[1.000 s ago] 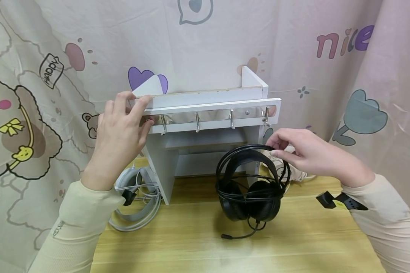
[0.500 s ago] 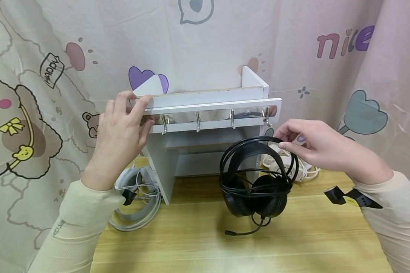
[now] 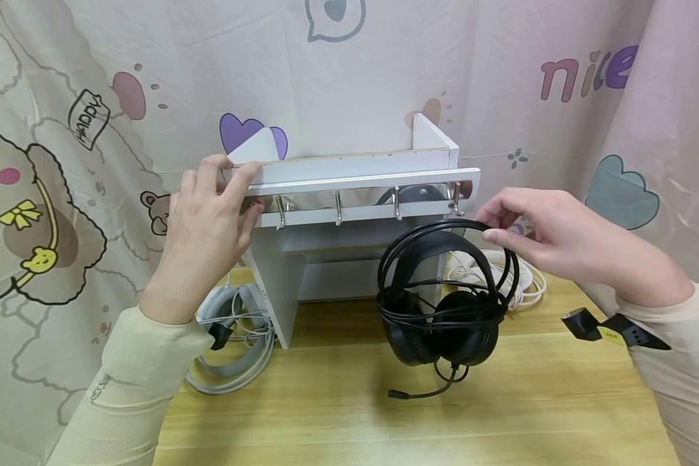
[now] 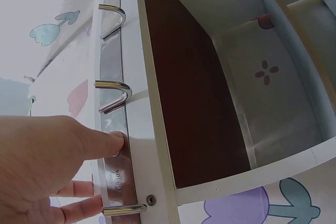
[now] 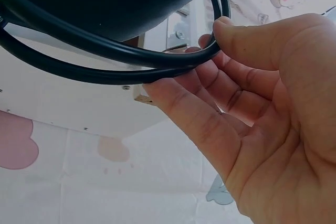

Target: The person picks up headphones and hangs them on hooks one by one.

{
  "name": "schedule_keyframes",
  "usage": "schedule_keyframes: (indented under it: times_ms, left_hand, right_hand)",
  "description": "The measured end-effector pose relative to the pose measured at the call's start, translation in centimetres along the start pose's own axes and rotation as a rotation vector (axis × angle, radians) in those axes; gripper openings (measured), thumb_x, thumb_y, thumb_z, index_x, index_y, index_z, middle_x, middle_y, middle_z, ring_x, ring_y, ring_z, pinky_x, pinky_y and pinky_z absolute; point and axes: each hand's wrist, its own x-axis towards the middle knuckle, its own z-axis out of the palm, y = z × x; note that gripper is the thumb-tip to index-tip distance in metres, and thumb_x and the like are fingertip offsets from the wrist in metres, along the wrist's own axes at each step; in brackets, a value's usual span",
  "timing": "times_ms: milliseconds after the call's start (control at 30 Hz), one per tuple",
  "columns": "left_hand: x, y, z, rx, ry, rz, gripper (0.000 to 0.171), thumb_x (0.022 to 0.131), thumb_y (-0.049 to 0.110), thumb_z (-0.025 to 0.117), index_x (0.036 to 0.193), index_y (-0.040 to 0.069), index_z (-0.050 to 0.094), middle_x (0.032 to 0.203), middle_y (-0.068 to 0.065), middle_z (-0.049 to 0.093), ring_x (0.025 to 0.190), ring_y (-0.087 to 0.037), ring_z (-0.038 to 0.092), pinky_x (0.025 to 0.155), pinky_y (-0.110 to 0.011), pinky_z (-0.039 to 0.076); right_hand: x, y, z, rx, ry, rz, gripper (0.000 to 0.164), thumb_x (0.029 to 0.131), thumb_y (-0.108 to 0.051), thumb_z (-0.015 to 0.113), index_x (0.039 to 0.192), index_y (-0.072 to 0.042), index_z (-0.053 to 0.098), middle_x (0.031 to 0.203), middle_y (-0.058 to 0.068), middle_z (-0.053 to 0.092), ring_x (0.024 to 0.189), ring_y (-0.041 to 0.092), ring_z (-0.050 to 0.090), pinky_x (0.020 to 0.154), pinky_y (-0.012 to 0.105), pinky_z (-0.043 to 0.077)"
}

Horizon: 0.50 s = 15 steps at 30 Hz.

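A black headset [image 3: 466, 340] with a boom microphone hangs over the table, in front of the white shelf's right half. My right hand [image 3: 550, 236] pinches the thin outer tubes of its headband [image 5: 121, 51] between thumb and fingers, at the upper right. Its ear cups point down, and a black cable is wrapped around it. Across the shelf's top front runs a white hook rail [image 3: 309, 219] with a shiny metal strip and several silver hooks [image 4: 118, 85]. My left hand [image 3: 204, 239] grips the rail's left end, thumb on the metal strip, covering that end in the head view.
Grey-white headphones [image 3: 253, 356] with a bundled cable lean beside the shelf's left side panel [image 3: 274, 291]. Behind my right hand, a coiled white cable [image 3: 532, 291] lies by a pale item at the shelf's right. All stand on a wooden table [image 3: 326, 421], with a printed curtain [image 3: 355, 77] behind.
My right hand has lifted the headset slightly and carried it a little to the right. The headset's reflection now shows in the metal strip. My left hand has stayed on the rail.
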Motion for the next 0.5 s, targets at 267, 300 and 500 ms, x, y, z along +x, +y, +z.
schedule_keyframes:
  times_ms: [267,300,500]
  left_hand:
    - [0.1,0.1,0.1,0.011,-0.014,0.002,0.051,0.102,0.016,0.073,0.149,0.02,0.053,0.142,-0.026,0.05,0.105,-0.047,0.051,0.076,-0.062,0.048]
    - [0.1,0.1,0.1,0.015,-0.017,0.003,0.051,0.102,0.016,0.072,0.149,0.02,0.053,0.142,-0.026,0.05,0.105,-0.047,0.051,0.076,-0.062,0.048]
    - [0.0,0.0,0.1,0.024,-0.021,0.001,0.052,0.102,0.017,0.072,0.15,0.02,0.052,0.143,-0.026,0.05,0.105,-0.047,0.051,0.076,-0.062,0.049]
  right_hand:
    - [0.6,0.1,-0.5,-0.004,-0.013,0.063,0.029,0.091,0.002,0.08,0.111,-0.017,0.073,0.099,-0.011,0.074,0.09,-0.003,0.063,0.064,0.013,0.048]
    - [0.7,0.1,-0.6,-0.006,-0.012,0.067,0.029,0.091,0.002,0.08,0.111,-0.017,0.073,0.1,-0.011,0.074,0.09,-0.004,0.063,0.065,0.013,0.047]
    - [1.2,0.3,-0.5,-0.012,-0.008,0.068,0.027,0.093,0.001,0.079,0.112,-0.017,0.073,0.099,-0.011,0.074,0.09,-0.004,0.061,0.064,0.015,0.045]
